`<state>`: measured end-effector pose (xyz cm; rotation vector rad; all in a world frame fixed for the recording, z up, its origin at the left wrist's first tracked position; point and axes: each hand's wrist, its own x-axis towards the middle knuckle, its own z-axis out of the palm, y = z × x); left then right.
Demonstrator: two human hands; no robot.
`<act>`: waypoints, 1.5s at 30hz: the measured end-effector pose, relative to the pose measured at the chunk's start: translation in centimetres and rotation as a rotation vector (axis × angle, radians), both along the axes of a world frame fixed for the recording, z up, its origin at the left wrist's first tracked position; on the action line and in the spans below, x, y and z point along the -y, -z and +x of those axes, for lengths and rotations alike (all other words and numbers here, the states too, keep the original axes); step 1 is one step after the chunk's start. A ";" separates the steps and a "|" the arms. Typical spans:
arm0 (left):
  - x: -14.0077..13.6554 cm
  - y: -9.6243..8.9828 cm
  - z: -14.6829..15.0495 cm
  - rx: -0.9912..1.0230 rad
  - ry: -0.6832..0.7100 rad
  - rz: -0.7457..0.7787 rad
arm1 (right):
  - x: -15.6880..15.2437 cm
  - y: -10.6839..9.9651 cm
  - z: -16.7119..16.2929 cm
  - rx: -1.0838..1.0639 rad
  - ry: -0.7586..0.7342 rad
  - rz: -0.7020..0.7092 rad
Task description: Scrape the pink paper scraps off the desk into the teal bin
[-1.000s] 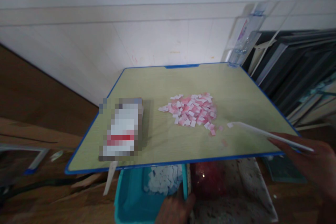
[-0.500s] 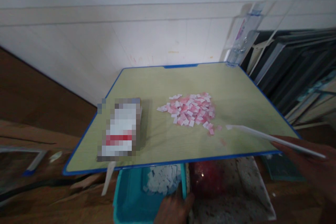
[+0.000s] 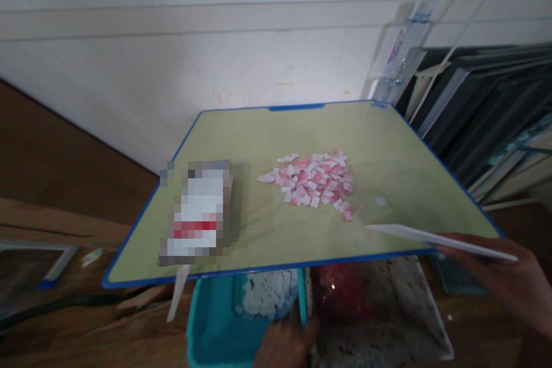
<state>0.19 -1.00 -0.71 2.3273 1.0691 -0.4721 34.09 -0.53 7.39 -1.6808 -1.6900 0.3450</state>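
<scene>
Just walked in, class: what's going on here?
A person's right hand holds a slim white tool, its tip over a tabletop near a heap of small pink and white pieces. The left hand grips the rim of a teal tub below, which holds pale pieces. One white piece lies beside the heap.

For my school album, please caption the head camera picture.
Right hand holds a white tool near pinkish pieces; left hand grips a teal tub.
</scene>
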 end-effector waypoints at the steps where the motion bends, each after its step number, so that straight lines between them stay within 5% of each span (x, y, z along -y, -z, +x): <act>1: 0.0 0.0 0.0 0.005 0.007 0.005 | 0.0 0.1 0.2 0.005 -0.030 -0.038; 3: 0.0 0.1 -0.1 0.015 0.013 0.025 | 0.0 0.2 0.4 0.007 -0.055 -0.092; 9: 0.2 0.6 -0.3 -0.002 0.035 0.052 | -1.4 0.3 0.0 -0.085 0.219 0.025; 45: 0.1 0.5 -0.2 0.007 0.012 0.025 | -2.4 -0.4 -1.2 -0.015 0.044 0.005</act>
